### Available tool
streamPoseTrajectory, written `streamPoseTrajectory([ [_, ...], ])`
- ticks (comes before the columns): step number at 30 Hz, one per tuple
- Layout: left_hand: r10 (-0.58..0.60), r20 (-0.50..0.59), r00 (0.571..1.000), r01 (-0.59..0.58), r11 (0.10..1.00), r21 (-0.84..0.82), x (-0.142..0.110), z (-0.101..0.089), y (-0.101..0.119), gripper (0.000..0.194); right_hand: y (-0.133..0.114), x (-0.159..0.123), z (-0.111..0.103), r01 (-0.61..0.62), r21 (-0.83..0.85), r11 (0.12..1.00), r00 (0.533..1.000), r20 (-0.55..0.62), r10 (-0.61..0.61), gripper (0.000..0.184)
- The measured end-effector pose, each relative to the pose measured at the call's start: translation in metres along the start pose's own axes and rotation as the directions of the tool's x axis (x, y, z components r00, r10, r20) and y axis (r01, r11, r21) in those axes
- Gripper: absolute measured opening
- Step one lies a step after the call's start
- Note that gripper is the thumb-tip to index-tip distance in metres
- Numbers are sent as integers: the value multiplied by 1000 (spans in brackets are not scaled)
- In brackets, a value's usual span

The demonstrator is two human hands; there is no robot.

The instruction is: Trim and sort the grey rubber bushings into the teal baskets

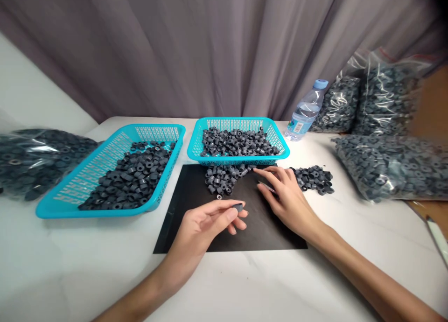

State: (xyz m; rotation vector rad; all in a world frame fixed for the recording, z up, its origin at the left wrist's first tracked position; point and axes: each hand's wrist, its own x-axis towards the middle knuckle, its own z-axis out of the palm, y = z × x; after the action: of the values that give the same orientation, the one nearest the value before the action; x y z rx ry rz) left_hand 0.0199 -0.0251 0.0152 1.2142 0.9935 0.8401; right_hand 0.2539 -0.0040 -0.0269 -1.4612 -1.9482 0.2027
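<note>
My left hand is over the black mat, pinching a small dark grey ring-like plastic piece between thumb and fingertips. To its right, my right hand reaches low over the mat with fingers stretched apart. Its index fingertip is at the edge of a loose pile of grey ring pieces; whether it touches one is hard to tell. A thin light strip shows by that hand's fingers, too small to name. Just beyond the right hand, a second heap of grey pieces lies on the white table.
Behind the mat stands a blue basket of grey pieces; another blue basket of them is at left. Filled clear bags lie at far left and right, with upright ones behind. A water bottle stands near the curtain.
</note>
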Motion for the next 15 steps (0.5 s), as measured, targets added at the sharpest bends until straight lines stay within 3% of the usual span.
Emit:
streamPoseTrajectory([
  [4,2,16,1000,-3,1000,12,-1,0,1,25,10,4,8,35,-99,994,998,54,-30,43],
  [15,41,67,997,-44,998,37,-2,2,1,25,12,9,10,94,-131,987,992,96,-82,44],
])
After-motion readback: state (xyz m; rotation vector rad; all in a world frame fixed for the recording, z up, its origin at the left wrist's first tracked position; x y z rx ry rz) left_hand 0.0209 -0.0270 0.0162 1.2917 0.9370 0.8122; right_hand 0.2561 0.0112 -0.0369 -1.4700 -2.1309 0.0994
